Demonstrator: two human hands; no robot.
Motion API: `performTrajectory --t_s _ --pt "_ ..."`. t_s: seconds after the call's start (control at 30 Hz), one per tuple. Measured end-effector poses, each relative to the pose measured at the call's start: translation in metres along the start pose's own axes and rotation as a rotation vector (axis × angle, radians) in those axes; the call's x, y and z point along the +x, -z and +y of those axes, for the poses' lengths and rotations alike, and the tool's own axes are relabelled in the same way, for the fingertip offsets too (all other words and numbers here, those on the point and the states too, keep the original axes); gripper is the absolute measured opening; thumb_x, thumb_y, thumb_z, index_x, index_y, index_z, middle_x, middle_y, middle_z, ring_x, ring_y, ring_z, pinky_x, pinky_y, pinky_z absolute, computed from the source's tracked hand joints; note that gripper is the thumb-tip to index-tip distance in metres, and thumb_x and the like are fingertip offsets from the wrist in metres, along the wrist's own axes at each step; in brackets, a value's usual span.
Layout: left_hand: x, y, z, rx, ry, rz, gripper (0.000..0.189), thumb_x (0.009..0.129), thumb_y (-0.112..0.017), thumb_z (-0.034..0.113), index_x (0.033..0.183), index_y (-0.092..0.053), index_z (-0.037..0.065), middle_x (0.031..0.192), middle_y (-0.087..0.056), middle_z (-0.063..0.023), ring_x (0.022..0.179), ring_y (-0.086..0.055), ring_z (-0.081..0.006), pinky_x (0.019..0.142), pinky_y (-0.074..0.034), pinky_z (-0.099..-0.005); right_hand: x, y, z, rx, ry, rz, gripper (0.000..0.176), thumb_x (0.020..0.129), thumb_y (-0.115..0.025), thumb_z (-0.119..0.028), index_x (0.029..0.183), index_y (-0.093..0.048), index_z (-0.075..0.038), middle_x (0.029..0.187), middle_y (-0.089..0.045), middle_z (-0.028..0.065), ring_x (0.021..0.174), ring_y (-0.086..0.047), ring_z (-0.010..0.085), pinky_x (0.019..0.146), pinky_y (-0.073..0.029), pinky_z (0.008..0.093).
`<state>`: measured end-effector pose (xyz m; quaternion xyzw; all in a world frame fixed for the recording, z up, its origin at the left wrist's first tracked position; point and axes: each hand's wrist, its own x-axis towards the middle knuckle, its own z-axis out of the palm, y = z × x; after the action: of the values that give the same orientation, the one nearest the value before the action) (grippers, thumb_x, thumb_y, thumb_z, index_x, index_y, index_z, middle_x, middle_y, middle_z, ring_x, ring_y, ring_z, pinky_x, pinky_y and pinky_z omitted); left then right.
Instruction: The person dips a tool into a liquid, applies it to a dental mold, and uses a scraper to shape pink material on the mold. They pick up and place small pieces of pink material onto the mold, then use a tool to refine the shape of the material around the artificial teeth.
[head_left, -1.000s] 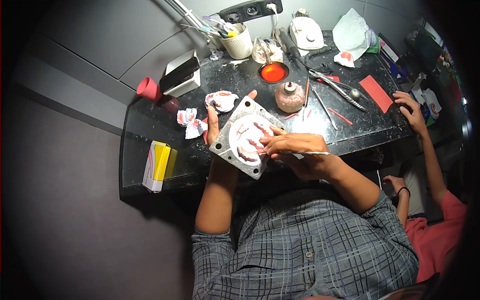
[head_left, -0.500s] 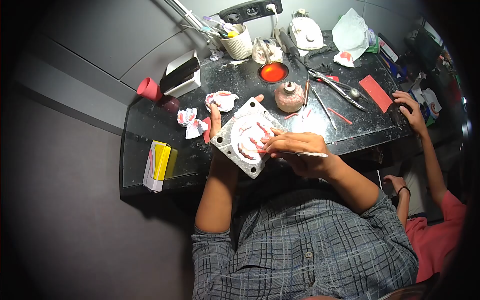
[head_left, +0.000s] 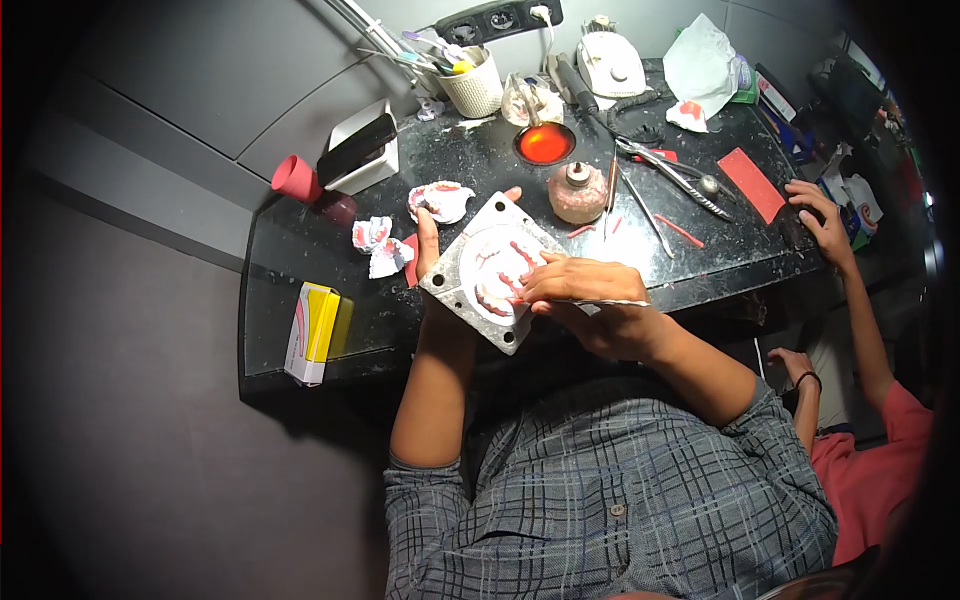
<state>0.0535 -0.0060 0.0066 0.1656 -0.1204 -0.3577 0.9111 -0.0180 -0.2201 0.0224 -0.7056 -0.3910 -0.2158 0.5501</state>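
My left hand (head_left: 428, 240) holds a square grey metal flask (head_left: 452, 285) from beneath, its thumb at the left edge and fingertips past the upper corner. White plaster (head_left: 483, 262) with curved red pieces fills the round opening of the flask. Over the flask's right side, my right hand (head_left: 600, 300) is closed around a slim pale tool (head_left: 615, 302), with fingertips at the red material. Behind the flask stands a pinkish round burner jar (head_left: 577, 195). White and red plaster pieces (head_left: 441, 202) lie to the left of it.
A dish of glowing red liquid (head_left: 545, 144), pliers (head_left: 690, 185), a metal tool (head_left: 648, 215) and a red sheet (head_left: 752, 185) lie on the black table (head_left: 380, 330). A yellow-white box (head_left: 313, 333) stands at left. Another person's hand (head_left: 822, 220) rests at the right edge.
My right hand and its tool have shifted slightly, and the tool's angle differs a little. The flask has moved slightly up and left in view.
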Motion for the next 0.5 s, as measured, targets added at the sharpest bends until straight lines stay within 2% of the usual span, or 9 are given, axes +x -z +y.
performTrajectory --t_s 0.07,0.2,0.5 --pt "0.0004 -0.0057 -0.0027 -0.101 -0.03 0.024 0.12 0.094 -0.043 0.087 0.164 -0.024 -0.009 0.146 -0.058 -0.0304 0.129 -0.061 -0.0458 0.11 -0.05 -0.0567 0.0012 -0.0012 0.0003 0.012 0.033 0.002 0.018 0.091 -0.079 0.001 0.108 -0.073 0.0 0.101 -0.079 0.0126 0.098 -0.078 0.0299 0.09 -0.06 0.0402" --pt "0.0009 -0.0021 -0.0015 -0.072 -0.02 -0.022 0.12 0.094 -0.044 0.087 0.163 -0.025 -0.01 0.145 -0.059 -0.0293 0.13 -0.061 -0.0439 0.113 -0.048 -0.0552 0.0018 -0.0009 -0.0022 0.007 0.029 0.004 0.017 0.091 -0.078 0.001 0.107 -0.073 0.0 0.1 -0.078 0.0128 0.097 -0.078 0.0303 0.089 -0.06 0.0398" --pt "0.0003 0.0 -0.001 -0.024 -0.031 0.038 0.122 0.093 -0.041 0.089 0.162 -0.026 -0.011 0.141 -0.06 -0.0314 0.125 -0.064 -0.0449 0.107 -0.053 -0.0545 -0.0021 0.0007 0.0001 0.019 -0.021 -0.037 0.015 0.094 -0.076 -0.001 0.108 -0.072 0.0 0.103 -0.079 0.0108 0.102 -0.078 0.0294 0.099 -0.06 0.0431"
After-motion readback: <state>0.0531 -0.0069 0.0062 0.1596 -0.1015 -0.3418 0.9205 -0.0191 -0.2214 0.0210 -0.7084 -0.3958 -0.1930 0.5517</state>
